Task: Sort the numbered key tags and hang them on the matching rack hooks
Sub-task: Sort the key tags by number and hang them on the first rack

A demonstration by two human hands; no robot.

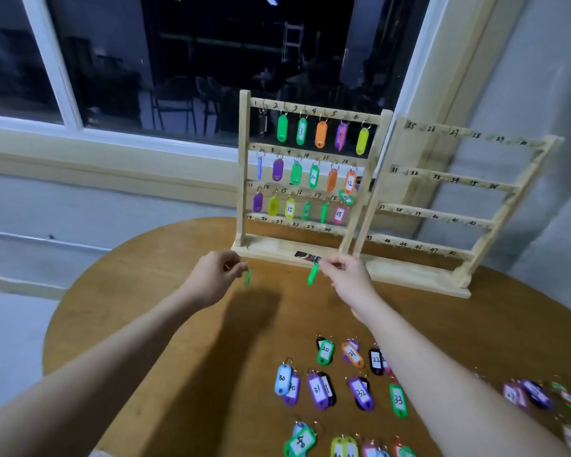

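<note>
Two wooden racks stand at the table's far side. The left rack (244, 179) has tags hanging on rows 1 to 18; its bottom row, marked 19 to 24, is bare. The right rack (442, 216), marked 25 to 48, holds no tags. My left hand (216, 275) pinches the ring of a green tag (247, 278) just before the left rack's base. My right hand (346, 278) pinches a second green tag (312, 275) that dangles beside it. Both tags are edge-on, so their numbers are hidden.
Several numbered tags lie on the round wooden table (165, 324) near me, among them tag 20 (325, 351), tag 30 (282, 379) and tag 33 (398, 400). More tags lie blurred at the right edge. A window and wall stand behind the racks.
</note>
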